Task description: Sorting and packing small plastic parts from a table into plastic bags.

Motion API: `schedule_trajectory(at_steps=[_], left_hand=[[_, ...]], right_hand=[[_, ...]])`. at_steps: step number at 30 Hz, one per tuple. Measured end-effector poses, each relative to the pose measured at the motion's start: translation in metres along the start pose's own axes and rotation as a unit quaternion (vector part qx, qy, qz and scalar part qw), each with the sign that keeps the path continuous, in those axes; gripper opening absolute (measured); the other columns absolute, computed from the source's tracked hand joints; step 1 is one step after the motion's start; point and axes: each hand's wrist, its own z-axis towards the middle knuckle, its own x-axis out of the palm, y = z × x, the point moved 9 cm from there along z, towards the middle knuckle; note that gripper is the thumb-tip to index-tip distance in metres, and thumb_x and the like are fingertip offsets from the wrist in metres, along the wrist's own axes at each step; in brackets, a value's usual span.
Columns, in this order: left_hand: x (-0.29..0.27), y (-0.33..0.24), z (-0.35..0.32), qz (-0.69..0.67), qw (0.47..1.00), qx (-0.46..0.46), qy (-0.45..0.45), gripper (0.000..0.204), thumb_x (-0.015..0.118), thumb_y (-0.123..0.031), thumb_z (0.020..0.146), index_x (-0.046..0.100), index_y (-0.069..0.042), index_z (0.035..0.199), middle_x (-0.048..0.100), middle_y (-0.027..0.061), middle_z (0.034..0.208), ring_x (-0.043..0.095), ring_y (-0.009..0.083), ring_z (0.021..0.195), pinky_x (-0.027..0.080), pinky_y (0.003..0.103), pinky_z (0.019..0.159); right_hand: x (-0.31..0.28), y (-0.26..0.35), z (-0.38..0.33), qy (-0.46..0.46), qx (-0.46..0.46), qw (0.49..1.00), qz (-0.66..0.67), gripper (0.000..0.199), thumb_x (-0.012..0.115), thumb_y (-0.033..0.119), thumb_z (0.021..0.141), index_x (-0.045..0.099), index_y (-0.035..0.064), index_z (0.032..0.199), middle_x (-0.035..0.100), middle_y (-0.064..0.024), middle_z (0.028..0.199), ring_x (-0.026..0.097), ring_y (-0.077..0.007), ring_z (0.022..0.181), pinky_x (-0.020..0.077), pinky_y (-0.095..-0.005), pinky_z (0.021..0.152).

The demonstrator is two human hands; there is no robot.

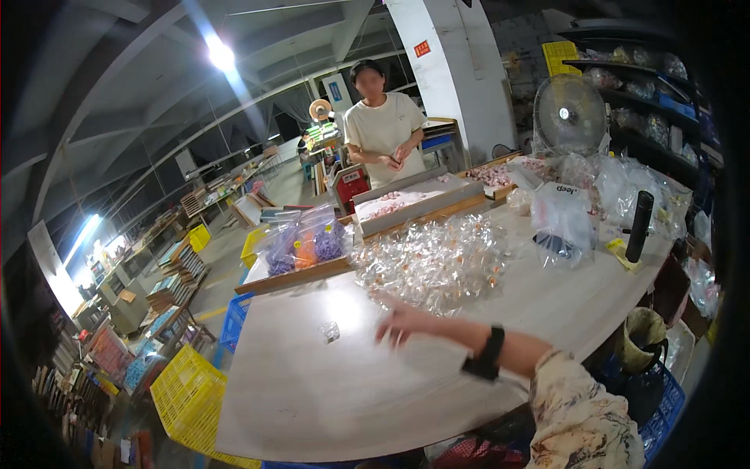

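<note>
My right hand (408, 320) reaches in from the lower right, over the table (344, 399), beside the near edge of a heap of small clear plastic packets (437, 262). Its fingers are stretched out and somewhat apart, a little smeared by motion, and nothing shows in them. A black band (486, 356) is around that wrist, below a patterned sleeve. One small clear packet (330, 332) lies by itself on the table, left of my fingertips. What is inside the packets is too small to make out. My left hand is out of view.
Past the heap are a shallow tray (293, 279) with bags of purple and orange pieces, and a tray (422, 211) of small pink pieces. A person (384, 129) stands opposite. Plastic bags (562, 219), a black cylinder (641, 227) and a fan (569, 116) are rightward; a yellow crate (187, 399) is leftward.
</note>
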Motion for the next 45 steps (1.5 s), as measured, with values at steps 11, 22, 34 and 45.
schedule_trajectory(at_steps=[11, 22, 34, 45], left_hand=[[0.055, -0.037, 0.008, 0.288, 0.946, 0.088, -0.122, 0.046, 0.032, -0.049, 0.094, 0.045, -0.013, 0.069, 0.029, -0.0031, 0.046, 0.026, 0.0098, 0.039, 0.021, 0.025, 0.040], [0.104, -0.047, -0.003, 0.174, 0.977, 0.036, -0.114, 0.041, 0.035, -0.046, 0.095, 0.048, -0.011, 0.078, 0.032, -0.0049, 0.055, 0.030, 0.0079, 0.048, 0.024, 0.021, 0.048], [0.135, -0.080, -0.003, 0.525, 0.779, 0.340, -0.037, 0.049, 0.049, -0.054, 0.087, 0.051, -0.007, 0.102, 0.043, -0.0025, 0.066, 0.038, 0.0078, 0.051, 0.032, 0.021, 0.050], [0.142, -0.079, -0.009, 0.473, 0.836, 0.276, -0.021, 0.054, 0.052, -0.054, 0.084, 0.048, -0.006, 0.108, 0.046, -0.0016, 0.070, 0.040, 0.0077, 0.052, 0.034, 0.021, 0.050]], right_hand=[[-0.157, -0.016, 0.031, -0.120, -0.009, 0.992, -0.038, 0.064, 0.053, 0.010, 0.082, 0.025, 0.0149, 0.140, 0.065, -0.0099, 0.083, 0.052, -0.0100, 0.050, 0.0436, -0.0240, 0.044], [0.258, -0.094, -0.188, 0.335, -0.164, 0.833, -0.409, 0.051, 0.053, 0.021, 0.082, 0.039, 0.0076, 0.129, 0.055, -0.0207, 0.100, 0.058, -0.0339, 0.093, 0.0489, -0.0424, 0.072], [0.281, 0.016, -0.202, 0.269, -0.338, 0.814, -0.387, 0.012, 0.057, 0.015, 0.075, 0.056, 0.0042, 0.080, 0.057, -0.0081, 0.077, 0.061, -0.0274, 0.075, 0.0476, -0.0379, 0.055], [0.294, 0.063, -0.218, 0.183, -0.522, 0.806, -0.210, 0.007, 0.060, 0.014, 0.078, 0.060, 0.0060, 0.078, 0.055, -0.0074, 0.109, 0.052, -0.0255, 0.102, 0.0432, -0.0358, 0.077]])
